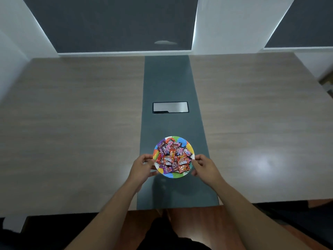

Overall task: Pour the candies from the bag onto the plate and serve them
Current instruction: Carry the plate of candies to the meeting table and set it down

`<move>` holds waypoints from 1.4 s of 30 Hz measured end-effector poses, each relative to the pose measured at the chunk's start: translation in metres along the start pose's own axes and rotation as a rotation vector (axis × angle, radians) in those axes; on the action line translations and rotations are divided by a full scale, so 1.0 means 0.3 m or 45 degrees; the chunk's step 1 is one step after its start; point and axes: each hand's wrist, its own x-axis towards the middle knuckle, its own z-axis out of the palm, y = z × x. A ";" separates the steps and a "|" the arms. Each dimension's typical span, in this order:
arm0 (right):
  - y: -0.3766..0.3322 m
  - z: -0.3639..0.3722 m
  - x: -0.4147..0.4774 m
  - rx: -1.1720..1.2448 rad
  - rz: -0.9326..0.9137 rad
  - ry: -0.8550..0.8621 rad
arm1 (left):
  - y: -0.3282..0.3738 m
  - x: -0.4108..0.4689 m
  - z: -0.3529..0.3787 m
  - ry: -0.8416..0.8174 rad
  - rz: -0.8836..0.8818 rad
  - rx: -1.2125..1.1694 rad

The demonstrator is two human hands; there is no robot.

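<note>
A multicoloured paper plate [182, 139] sits on the dark centre strip of the table, close to the near edge. It is heaped with several wrapped candies [173, 156] in red, purple and orange wrappers. My left hand [142, 167] curls around the plate's left rim, thumb above and fingers below. My right hand [204, 166] meets the right rim in the same way. Both hands touch the plate's edge. No candy bag is in view.
The wooden table [72, 123] has a dark grey strip [169, 83] down its middle with a metal cable hatch [170, 107] beyond the plate. A wall with dark panels stands behind the far edge. The table's near edge lies just below my forearms.
</note>
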 end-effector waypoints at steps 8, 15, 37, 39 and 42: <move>-0.112 -0.011 0.321 -0.012 0.023 0.022 | 0.187 0.308 0.008 -0.012 0.004 0.062; -0.193 -0.044 0.547 0.018 0.069 0.009 | 0.290 0.551 0.046 -0.005 -0.005 0.093; -0.245 -0.015 1.296 -0.088 0.167 -0.039 | 0.372 1.273 0.194 0.161 -0.117 0.238; -0.236 0.000 1.342 -0.132 0.193 -0.019 | 0.364 1.321 0.200 0.164 -0.124 0.247; -0.217 0.023 1.389 -0.149 0.215 0.002 | 0.350 1.374 0.210 0.164 -0.118 0.269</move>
